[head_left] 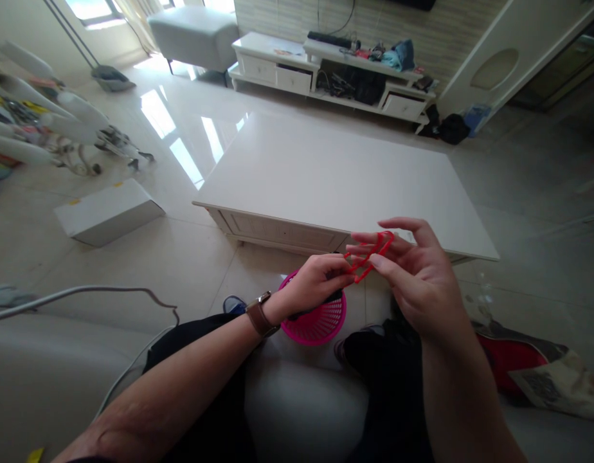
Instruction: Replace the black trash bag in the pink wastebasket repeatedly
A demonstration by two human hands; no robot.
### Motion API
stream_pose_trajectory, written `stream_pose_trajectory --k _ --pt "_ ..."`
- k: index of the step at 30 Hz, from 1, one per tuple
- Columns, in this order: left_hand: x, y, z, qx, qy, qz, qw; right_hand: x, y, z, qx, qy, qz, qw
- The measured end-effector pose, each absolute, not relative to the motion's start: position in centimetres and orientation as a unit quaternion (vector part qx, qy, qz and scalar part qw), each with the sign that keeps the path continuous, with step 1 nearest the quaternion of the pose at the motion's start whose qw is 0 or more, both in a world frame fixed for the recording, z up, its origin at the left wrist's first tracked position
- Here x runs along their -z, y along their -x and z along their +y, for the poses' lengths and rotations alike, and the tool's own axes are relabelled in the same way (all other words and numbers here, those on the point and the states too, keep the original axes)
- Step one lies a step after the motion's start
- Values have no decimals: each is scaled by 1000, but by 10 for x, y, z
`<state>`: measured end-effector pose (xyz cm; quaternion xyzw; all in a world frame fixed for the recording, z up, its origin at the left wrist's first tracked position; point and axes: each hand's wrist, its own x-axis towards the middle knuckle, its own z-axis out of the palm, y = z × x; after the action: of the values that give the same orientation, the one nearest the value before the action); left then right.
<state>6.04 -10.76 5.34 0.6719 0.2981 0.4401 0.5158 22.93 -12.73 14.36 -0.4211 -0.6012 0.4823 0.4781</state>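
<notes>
A loop of bright red cord [387,243] stretches between my two hands, above the near edge of the white table. My left hand [312,283], with a brown-strapped watch on its wrist, pinches one end of the cord between thumb and fingers. Strands pass around the fingers of my right hand [425,280], whose thumb presses on the cord while the index finger is raised. Below my left hand a pink plastic basket [321,328] stands on the floor between my feet, with something dark in it, partly hidden by the hand.
The long white table [316,167] spans the middle. A white box [108,212] lies on the floor at left, near white jointed equipment [75,122]. Behind stand a grey ottoman [193,35] and a white TV cabinet [270,61]. A wire hanger [85,290] sticks out at lower left.
</notes>
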Motion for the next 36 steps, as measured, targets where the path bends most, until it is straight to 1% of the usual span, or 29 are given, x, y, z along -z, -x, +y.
stream_pose_trajectory --k 3,8,10,13,16,19,23,25,28,30,33,36 --pt "-53 -58 -107 -437 -678 288 516 -143 -230 -126 -490 434 -597 463" --pt "-50 -56 -102 -452 -710 308 443 -146 -234 -127 -439 480 -601 465" --pt "-50 -56 -101 -462 -689 314 462 -148 -236 -130 -395 508 -610 462" --pt "-52 -56 -100 -479 -614 324 537 -152 -240 -132 -345 540 -621 452" --pt "-56 -54 -98 -502 -533 319 602 -153 -242 -131 -341 540 -608 472" --pt "-59 -50 -96 -532 -490 319 612 -151 -245 -127 -349 545 -599 472" --pt "-61 -44 -94 -562 -490 315 588 -154 -249 -126 -298 588 -617 430" --pt "-63 -42 -94 -562 -495 305 588 -158 -250 -128 -291 578 -615 451" --pt "-64 -43 -94 -557 -506 296 589 -162 -248 -133 -309 524 -606 513" --pt "-63 -44 -93 -560 -519 296 574 -163 -247 -135 -325 484 -609 538" --pt "-60 -44 -91 -562 -540 301 550 -162 -247 -137 -342 449 -612 554" --pt "-59 -43 -91 -564 -555 297 535 -162 -247 -138 -356 444 -610 551"
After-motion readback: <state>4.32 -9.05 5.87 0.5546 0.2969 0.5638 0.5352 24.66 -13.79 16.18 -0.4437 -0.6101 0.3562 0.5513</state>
